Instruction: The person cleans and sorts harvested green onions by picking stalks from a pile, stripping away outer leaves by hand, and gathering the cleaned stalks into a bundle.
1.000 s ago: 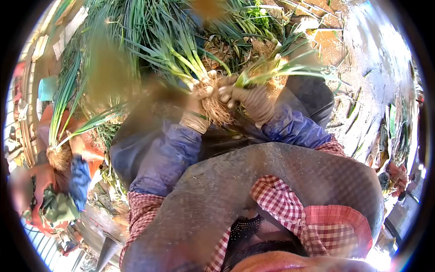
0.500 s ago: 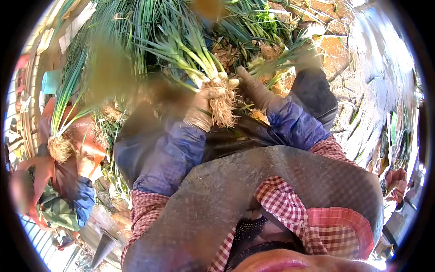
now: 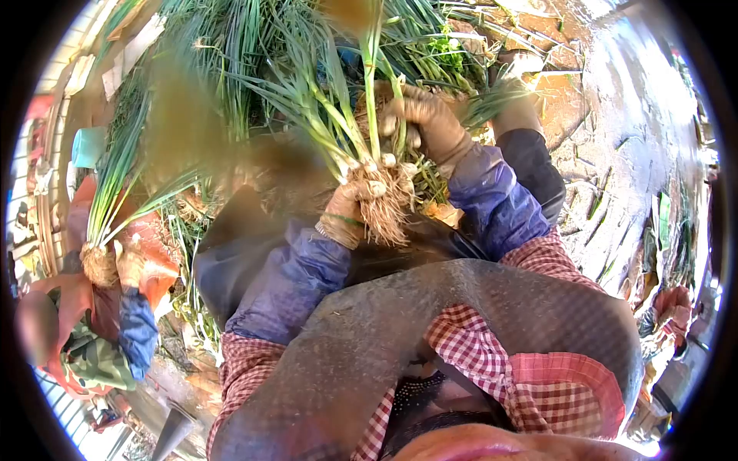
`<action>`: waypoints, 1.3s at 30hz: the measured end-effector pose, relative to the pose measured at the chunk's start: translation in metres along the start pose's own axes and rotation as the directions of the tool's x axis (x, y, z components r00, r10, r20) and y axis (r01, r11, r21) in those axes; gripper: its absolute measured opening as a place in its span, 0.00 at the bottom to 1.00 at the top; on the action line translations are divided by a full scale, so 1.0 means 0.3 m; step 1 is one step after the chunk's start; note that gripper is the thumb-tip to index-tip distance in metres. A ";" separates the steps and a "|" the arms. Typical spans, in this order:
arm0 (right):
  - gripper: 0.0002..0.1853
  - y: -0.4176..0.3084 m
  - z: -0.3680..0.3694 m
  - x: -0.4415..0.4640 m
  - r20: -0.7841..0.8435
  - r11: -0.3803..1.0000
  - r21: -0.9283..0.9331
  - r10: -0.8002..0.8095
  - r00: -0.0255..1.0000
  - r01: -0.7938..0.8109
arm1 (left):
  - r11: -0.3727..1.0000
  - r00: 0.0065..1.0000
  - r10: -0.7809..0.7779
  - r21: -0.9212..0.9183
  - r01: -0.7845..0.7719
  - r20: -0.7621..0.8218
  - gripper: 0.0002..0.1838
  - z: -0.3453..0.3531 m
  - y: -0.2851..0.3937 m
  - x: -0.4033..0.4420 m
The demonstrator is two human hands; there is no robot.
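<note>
My left hand [image 3: 344, 215], in a soiled work glove, is closed around the root end of a bunch of green onions [image 3: 332, 127]. Pale roots [image 3: 386, 207] hang over its fingers, and the leaves fan out away from me. Beside the stalks is my right hand [image 3: 430, 127], also gloved, its fingers curled round one green onion stalk [image 3: 400, 134] at the bunch's right side. The fingertips are partly blurred.
A large heap of green onions [image 3: 250, 46] lies in front of me. At left, another person's hand [image 3: 131, 261] is at a rooted bunch [image 3: 98, 265]. A teal cup-like object [image 3: 86, 147] stands beyond. Wet, littered ground [image 3: 615, 138] stretches right.
My right hand has moved up and inward onto the stalks, its fingers now curled. The bunch has come slightly toward me and stands more spread. The other person's hand has come up to their bunch.
</note>
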State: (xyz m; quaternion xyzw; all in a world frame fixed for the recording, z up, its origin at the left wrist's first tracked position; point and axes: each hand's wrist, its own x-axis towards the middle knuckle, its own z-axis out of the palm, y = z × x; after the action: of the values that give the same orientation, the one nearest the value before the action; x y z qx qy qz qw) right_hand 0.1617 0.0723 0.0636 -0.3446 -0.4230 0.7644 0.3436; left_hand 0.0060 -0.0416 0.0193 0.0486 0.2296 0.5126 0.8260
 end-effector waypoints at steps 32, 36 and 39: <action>0.14 0.201 -0.180 0.076 -0.174 0.664 -0.711 0.153 0.973 -0.231 | 0.984 0.967 0.053 0.178 -0.008 -0.249 0.20 -0.096 -0.015 0.076; 0.18 0.153 -0.146 0.100 -0.109 0.574 -0.809 0.066 0.992 -0.128 | 0.968 0.962 0.057 0.250 0.012 -0.267 0.20 -0.090 -0.030 0.078; 0.14 0.117 -0.096 0.100 -0.013 0.153 -0.988 -0.176 0.984 0.014 | 0.972 0.971 0.080 0.233 -0.026 -0.225 0.21 -0.096 -0.026 0.093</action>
State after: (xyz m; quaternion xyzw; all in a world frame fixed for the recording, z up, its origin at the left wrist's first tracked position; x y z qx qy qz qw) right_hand 0.1612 0.0943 0.0138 -0.5044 -0.8155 0.2612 0.1112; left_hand 0.0104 -0.0254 -0.0179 0.0890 0.3807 0.5070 0.7682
